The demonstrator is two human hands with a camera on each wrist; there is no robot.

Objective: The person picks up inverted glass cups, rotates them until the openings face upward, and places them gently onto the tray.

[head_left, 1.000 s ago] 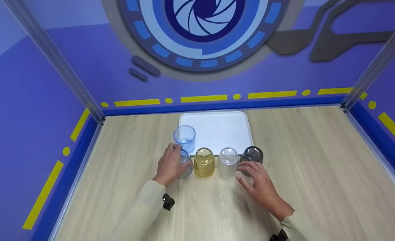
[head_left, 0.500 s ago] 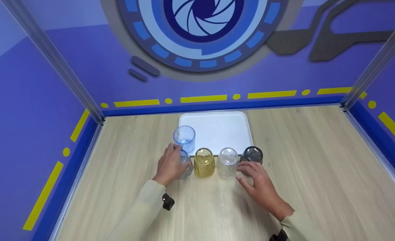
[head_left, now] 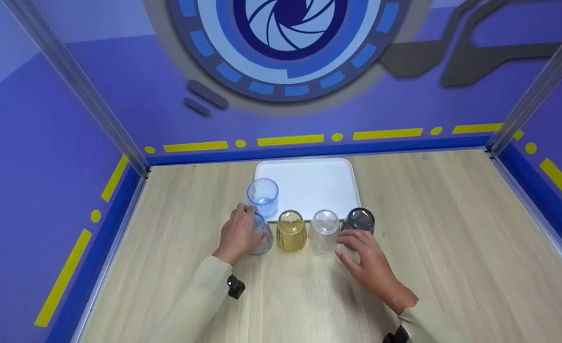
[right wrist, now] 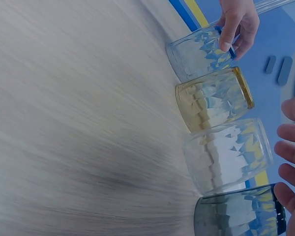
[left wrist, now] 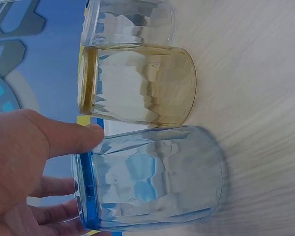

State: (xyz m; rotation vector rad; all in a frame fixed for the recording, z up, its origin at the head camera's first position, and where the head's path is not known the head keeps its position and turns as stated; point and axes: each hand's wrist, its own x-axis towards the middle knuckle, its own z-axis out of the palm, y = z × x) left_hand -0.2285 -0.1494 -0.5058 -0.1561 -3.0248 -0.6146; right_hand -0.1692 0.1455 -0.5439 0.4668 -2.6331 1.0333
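Observation:
Four-sided gaps aside, several faceted drinking glasses stand upside down in a row. My left hand [head_left: 237, 234] grips the light blue glass [left wrist: 157, 182] around its base, thumb on one side and fingers on the other. To its right come an amber glass [head_left: 291, 232], a clear glass [head_left: 324, 232] and a dark grey glass [head_left: 361, 219]. My right hand [head_left: 369, 262] is beside the dark grey glass with fingers loosely bent, holding nothing; whether a fingertip touches it I cannot tell. Another blue glass [head_left: 263, 193] stands upright at the white tray's [head_left: 316, 186] left front corner.
The tray lies behind the row, near the blue back wall [head_left: 133, 95]. Side walls bound the wooden table [head_left: 433, 228] at left and right. Bare wood shows in front of the row and to both sides.
My left hand has shifted slightly left with the light blue glass, widening its gap to the amber glass. The right hand has stayed in place.

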